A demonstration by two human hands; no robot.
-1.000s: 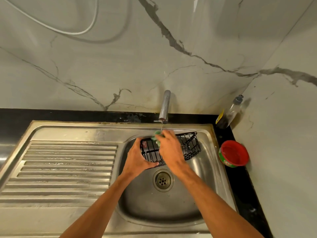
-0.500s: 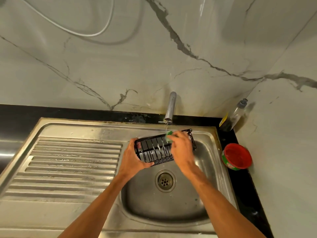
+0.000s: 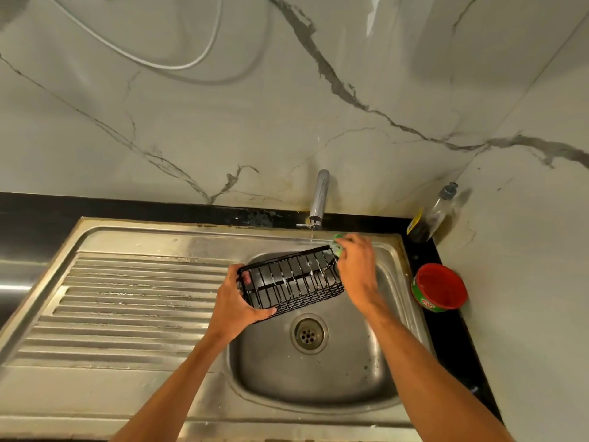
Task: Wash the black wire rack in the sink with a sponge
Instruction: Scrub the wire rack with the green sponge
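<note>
sponge [image 3: 338, 242]: mostly hidden behind the right hand [image 3: 355, 269]; only a green edge showed at the fingertips.
left hand [image 3: 236, 301]: fingers passed behind the black wire rack [image 3: 293, 283], one tip visible through the wires.
forearms: both cut off by the lower edge.
white cable [image 3: 172, 67]: both ends ran out past the upper edge.
red tub [image 3: 439, 291]: label print too small to read.
bottle [image 3: 430, 215]: yellow label turned partly away, unreadable.
drainboard [image 3: 127, 298]: left corner cut off by the frame edge.
</note>
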